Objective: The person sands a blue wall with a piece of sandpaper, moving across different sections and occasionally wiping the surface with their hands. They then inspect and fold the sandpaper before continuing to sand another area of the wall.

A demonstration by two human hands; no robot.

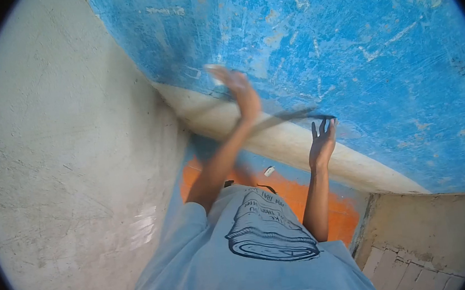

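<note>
My left hand [243, 94] is raised over the near edge of a worn blue surface [345, 39]. It is smeared by motion, and a small pale patch shows by its fingers; whether that is something held I cannot make out. My right hand [322, 146] is at the same edge, farther right, with its fingers apart and their tips at the blue paint. Nothing shows in its grasp. A dark streak, which looks like a shadow, runs between the two hands across the cream rounded rim [282, 134].
A rough grey wall [64, 144] rises close on the left. Below the rim are an orange floor [339, 210] and a small white object [269, 171]. At the lower right stands a beige wall [436, 220] with pale panels under it.
</note>
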